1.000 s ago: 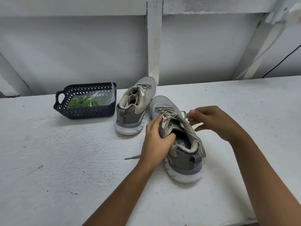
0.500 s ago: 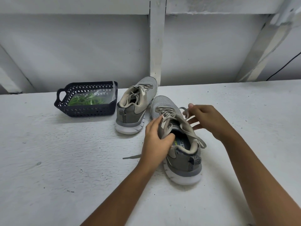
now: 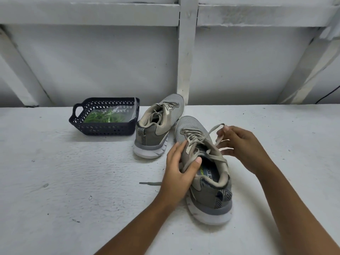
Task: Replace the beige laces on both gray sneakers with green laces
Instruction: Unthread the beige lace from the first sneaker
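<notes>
Lying under the left hand, the near sneaker is gripped at its collar; its beige lace is pinched by the right hand. Green laces are kept well beyond the left hand.

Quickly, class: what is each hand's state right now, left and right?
Left hand: grips the near sneaker at its collar.
Right hand: pinches a loop of the beige lace.

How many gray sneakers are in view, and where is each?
2. The far sneaker stands beside the dark basket. The near sneaker sits in front of it, gripped by the left hand; the right hand pinches its beige lace. None seems hidden.
</notes>
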`<state>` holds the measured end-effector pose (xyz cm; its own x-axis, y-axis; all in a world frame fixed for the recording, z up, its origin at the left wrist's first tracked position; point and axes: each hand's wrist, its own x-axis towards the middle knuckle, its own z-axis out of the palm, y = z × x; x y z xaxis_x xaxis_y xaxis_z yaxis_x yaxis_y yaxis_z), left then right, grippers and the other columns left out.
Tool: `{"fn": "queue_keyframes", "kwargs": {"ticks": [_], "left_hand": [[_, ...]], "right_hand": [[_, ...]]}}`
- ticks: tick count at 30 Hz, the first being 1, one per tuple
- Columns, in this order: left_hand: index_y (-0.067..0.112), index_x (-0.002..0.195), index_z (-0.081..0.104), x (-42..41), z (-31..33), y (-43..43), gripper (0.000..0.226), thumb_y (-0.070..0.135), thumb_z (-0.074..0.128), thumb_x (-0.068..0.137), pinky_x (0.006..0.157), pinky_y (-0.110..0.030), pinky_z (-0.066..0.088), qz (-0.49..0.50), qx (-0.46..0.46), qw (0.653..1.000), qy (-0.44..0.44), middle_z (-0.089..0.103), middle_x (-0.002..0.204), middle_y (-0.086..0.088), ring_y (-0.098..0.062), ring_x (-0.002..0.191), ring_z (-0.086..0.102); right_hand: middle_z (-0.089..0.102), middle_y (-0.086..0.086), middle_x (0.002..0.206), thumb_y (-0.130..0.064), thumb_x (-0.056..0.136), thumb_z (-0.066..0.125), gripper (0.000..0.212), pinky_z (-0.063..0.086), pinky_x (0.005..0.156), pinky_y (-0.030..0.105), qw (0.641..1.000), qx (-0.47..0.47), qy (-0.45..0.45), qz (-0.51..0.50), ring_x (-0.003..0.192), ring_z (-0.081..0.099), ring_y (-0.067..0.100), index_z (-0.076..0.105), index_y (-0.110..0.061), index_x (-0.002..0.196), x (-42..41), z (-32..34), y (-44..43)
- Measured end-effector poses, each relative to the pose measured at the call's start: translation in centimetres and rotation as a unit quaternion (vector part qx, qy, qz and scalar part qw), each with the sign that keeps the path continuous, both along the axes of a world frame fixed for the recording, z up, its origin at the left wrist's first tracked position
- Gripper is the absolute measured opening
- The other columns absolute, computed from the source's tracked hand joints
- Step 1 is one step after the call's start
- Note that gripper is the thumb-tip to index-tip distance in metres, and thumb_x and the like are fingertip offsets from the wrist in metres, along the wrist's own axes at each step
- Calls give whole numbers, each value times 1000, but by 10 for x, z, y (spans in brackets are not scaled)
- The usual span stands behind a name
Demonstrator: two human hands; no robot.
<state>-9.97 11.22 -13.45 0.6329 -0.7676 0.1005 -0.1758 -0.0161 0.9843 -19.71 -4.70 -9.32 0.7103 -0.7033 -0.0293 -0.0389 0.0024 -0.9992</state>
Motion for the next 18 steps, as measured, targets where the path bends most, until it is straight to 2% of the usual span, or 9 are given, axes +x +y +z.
{"fn": "queue_keyframes", "kwargs": {"ticks": [2, 4, 6, 8, 11, 13, 15, 18], "left_hand": [[50, 120, 37, 0, -1, 0, 46, 44, 59, 80, 101, 1, 23, 0, -3, 1000, -9, 31, 146, 14, 10, 133, 26], [50, 120, 37, 1, -1, 0, 49, 50, 57, 74, 103, -2, 23, 3, -4, 1000, -12, 31, 146, 15, 13, 131, 26], [52, 118, 38, 2, -3, -1, 52, 57, 56, 70, 104, -2, 23, 5, -7, 1000, -17, 31, 145, 15, 16, 130, 26], [54, 117, 37, 3, -4, -1, 48, 53, 58, 72, 100, 2, 22, -2, -6, 1000, -12, 30, 145, 17, 23, 126, 24], [55, 116, 37, 3, -5, 0, 46, 46, 55, 75, 96, 5, 22, -6, -8, 1000, -11, 30, 145, 18, 28, 122, 22], [56, 117, 37, 3, -5, 1, 45, 46, 54, 76, 94, 6, 23, -9, -9, 1000, -8, 29, 145, 19, 27, 124, 21], [56, 117, 37, 3, -5, 1, 45, 46, 54, 76, 92, 7, 24, -10, -13, 1000, -10, 29, 145, 20, 25, 126, 20], [56, 117, 37, 4, -5, 1, 46, 48, 55, 76, 94, 6, 24, -9, -13, 1000, -14, 30, 145, 19, 21, 127, 23]], "right_hand": [[68, 4, 81, -31, 88, 52, 26, 51, 64, 23, 997, -10, 28, 71, 75, 64, 13, 69, -11, 87, -6, -3, -1], [71, 1, 88, -22, 84, 59, 14, 50, 66, 21, 994, -42, 29, 102, 80, 64, 9, 72, -17, 85, -11, -7, 0], [70, -2, 80, -12, 85, 61, 11, 49, 64, 18, 995, -65, 16, 79, 74, 62, 7, 71, -16, 82, -10, -10, 2], [67, -3, 70, -9, 90, 57, 12, 50, 60, 20, 998, -60, 2, 36, 68, 61, 8, 65, -11, 81, -7, -13, 4], [66, 1, 63, -13, 99, 43, 17, 51, 52, 23, 999, 7, -31, -39, 58, 63, 13, 52, -10, 84, -3, -8, 6], [66, 3, 65, -15, 101, 39, 18, 51, 51, 24, 996, 42, -44, -60, 57, 62, 15, 50, -11, 86, -3, -7, 6], [66, 1, 68, -18, 98, 45, 21, 51, 54, 23, 998, 51, -30, -25, 62, 61, 15, 58, -11, 84, -5, -8, 5], [67, -2, 75, -23, 83, 68, 9, 48, 60, 18, 996, -13, 2, 89, 70, 59, 9, 72, -14, 82, -10, -9, 5]]}}
